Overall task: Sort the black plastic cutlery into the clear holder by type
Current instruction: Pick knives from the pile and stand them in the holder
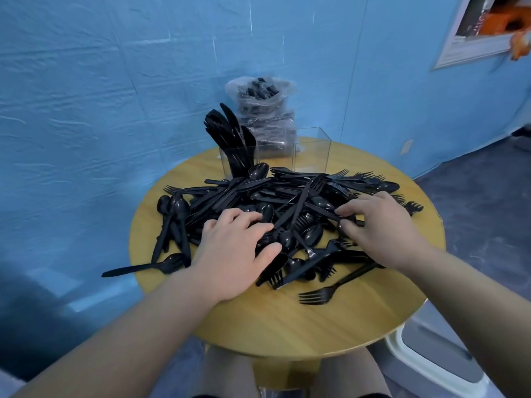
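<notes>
Black plastic cutlery [287, 196] — forks, spoons & knives mixed — is heaped in a loose pile across the middle of the round light-wood counter [287, 326]. A clear square-walled plastic holder [311, 150] is stood at the far edge of the counter, just behind the pile; its left compartment [238, 160] is packed w/ upright black knives [227, 127], blades up, while the right compartment is seen w/ nothing black in it. The left hand [235, 251] is laid palm-down on the near-left part of the pile, fingers spread & only slightly bent, touching the cutlery; no single piece can be seen gripped by it. The right hand [379, 228] is set on the near-right part of the pile, w/ thumb & fingertips drawn together on a thin black handle [349, 216]; which type of piece it belongs to cannot be told. A lone black fork [330, 291] is left on bare wood near the front right, apart from the heap, & a black spoon [149, 267] is seen overhanging the counter's left edge. Behind the holder, a clear plastic bag of more black cutlery [263, 110] is propped against the blue wall [115, 81].
</notes>
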